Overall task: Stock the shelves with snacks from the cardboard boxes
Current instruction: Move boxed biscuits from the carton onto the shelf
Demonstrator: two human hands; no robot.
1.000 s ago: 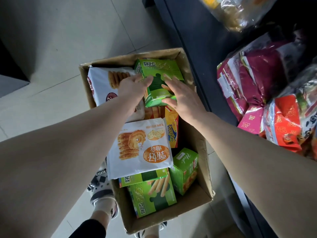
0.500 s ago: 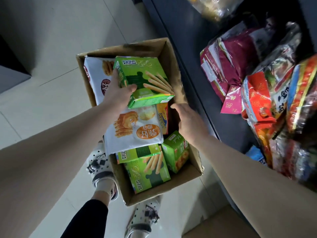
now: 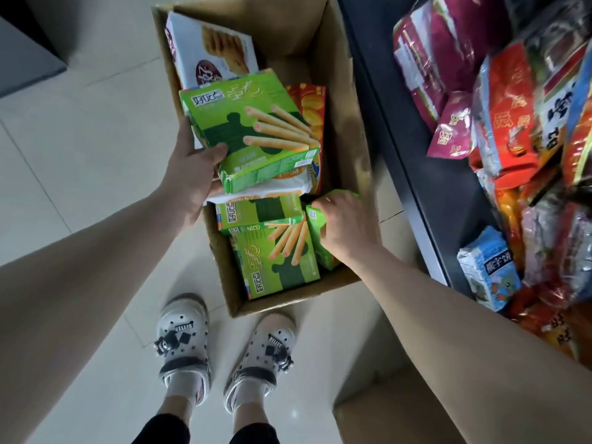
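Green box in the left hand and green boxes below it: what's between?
A white snack bag, partly hidden under the held box, in the head view.

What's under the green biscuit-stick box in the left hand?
A white biscuit bag shows just beneath the green biscuit-stick box; a red-yellow carton shows behind. The left hand and box hide whatever is lower.
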